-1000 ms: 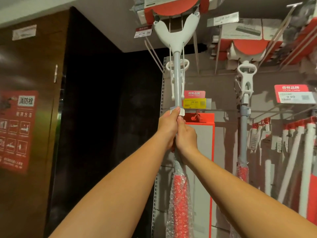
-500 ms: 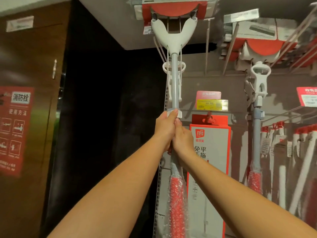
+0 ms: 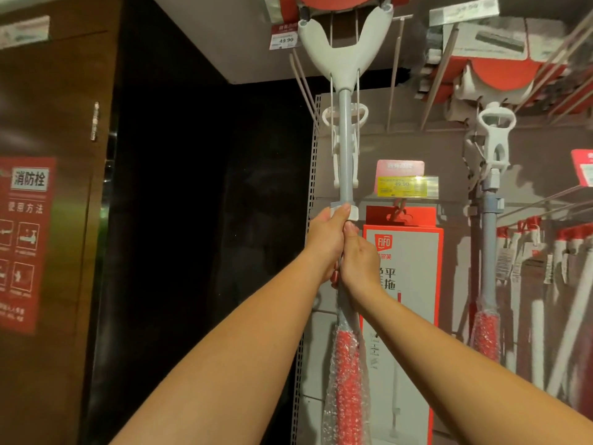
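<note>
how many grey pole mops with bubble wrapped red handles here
2: one mop at centre, gripped by the left hand and right hand; a second mop hanging to its right. More may be hidden at upper right.

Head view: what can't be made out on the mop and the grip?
Head view throughout.
Mop head: cut off by the top edge; how it hangs is unseen.
Pole under the grip: hidden by the left hand and right hand.
Handle end: cut off by the bottom edge.
Yellow tag: small print blurred by glare.
</note>
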Tool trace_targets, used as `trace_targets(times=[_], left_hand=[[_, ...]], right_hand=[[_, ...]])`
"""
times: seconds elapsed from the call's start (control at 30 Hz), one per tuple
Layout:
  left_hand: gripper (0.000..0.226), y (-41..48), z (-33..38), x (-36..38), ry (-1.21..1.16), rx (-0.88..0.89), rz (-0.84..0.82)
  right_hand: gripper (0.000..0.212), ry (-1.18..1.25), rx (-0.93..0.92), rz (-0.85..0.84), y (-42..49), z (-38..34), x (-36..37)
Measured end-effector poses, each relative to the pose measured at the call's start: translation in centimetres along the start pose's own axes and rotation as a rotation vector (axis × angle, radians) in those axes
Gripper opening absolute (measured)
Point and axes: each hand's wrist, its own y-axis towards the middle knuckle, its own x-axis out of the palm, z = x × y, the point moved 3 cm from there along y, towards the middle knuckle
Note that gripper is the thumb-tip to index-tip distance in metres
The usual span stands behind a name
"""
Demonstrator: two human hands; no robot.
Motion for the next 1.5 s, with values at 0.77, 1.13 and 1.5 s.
trace_targets(times=[0.77, 1.13, 1.5], left_hand=[[0.038, 3.4, 1.1, 0.3, 0.107, 0.172, 0.063], [0.037, 4.3, 0.9, -0.8, 0.137, 0.235, 0.032], [0.030, 2.7, 3.3, -1.8, 0.069, 0.295, 0.133]], right_hand=[[0.053, 0.028, -0.025, -0.016, 4.3, 3.8, 0.6], [0.053, 0.037, -0.047, 0.006, 4.0, 3.1, 1.6], [0.053, 0.156, -0.003, -0.043, 2.2, -0.3, 2.6]])
